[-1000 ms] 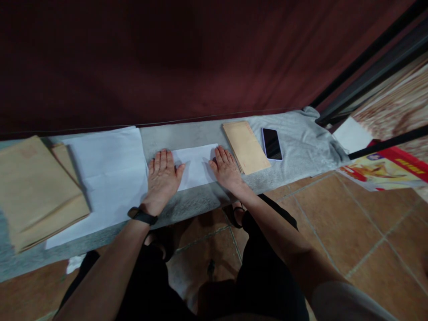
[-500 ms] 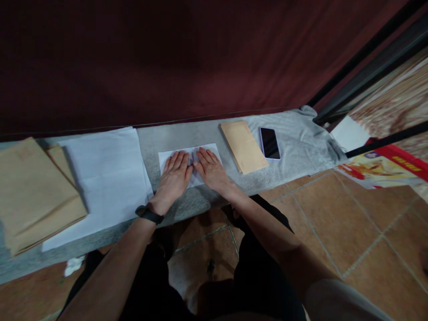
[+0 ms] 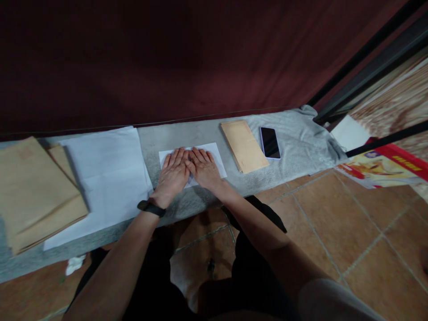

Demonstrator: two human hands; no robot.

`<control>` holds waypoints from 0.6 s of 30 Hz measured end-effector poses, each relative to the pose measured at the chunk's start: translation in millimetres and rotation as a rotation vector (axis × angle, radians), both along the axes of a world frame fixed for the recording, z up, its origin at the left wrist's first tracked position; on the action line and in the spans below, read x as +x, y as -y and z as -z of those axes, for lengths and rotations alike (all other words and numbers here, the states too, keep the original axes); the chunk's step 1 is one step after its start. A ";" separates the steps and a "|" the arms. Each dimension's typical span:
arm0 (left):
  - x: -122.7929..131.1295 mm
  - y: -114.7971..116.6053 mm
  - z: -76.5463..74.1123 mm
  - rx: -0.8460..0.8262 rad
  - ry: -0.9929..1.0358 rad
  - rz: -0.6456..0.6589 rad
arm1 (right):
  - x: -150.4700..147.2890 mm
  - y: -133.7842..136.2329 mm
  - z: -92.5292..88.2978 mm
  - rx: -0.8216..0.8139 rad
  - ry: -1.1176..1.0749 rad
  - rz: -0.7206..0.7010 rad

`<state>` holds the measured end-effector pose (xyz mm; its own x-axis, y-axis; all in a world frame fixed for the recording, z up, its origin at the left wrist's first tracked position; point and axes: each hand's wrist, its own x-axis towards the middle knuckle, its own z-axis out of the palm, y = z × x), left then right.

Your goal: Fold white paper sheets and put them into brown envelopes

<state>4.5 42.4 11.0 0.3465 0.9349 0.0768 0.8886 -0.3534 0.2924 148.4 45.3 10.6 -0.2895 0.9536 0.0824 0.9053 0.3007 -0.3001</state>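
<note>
A folded white sheet of paper (image 3: 219, 157) lies on a grey cloth-covered ledge (image 3: 187, 133). My left hand (image 3: 173, 174) and my right hand (image 3: 203, 169) both rest flat on the middle of this sheet, side by side and touching, fingers stretched out and pointing away from me. A black band is on my left wrist. Most of the sheet is hidden under the hands; only its left and right ends show.
A stack of white sheets (image 3: 107, 174) lies left of the hands, with brown envelopes (image 3: 33, 191) further left. To the right lie a brown envelope pile (image 3: 244, 145) and a dark phone (image 3: 269, 142). A dark red curtain hangs behind. Tiled floor lies below.
My hands moved from the two ends of the folded sheet inward to its middle, until they touch each other. The sheet stays in place.
</note>
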 end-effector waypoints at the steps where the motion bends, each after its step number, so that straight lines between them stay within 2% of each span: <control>1: -0.4 -2.3 0.6 0.000 -0.002 -0.007 | -0.9 -0.7 -0.2 0.002 0.004 0.006; 7: 3.3 -9.9 1.8 0.002 -0.029 -0.047 | -4.5 -3.8 -0.5 0.015 0.019 0.035; 18: 0.5 -5.7 3.1 0.024 -0.031 -0.072 | 0.2 -9.3 8.5 0.051 0.001 0.125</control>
<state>5.0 48.1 7.9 0.2806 0.9556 0.0902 0.9205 -0.2945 0.2567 148.6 54.6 2.1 -0.1688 0.9768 0.1315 0.9371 0.2004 -0.2858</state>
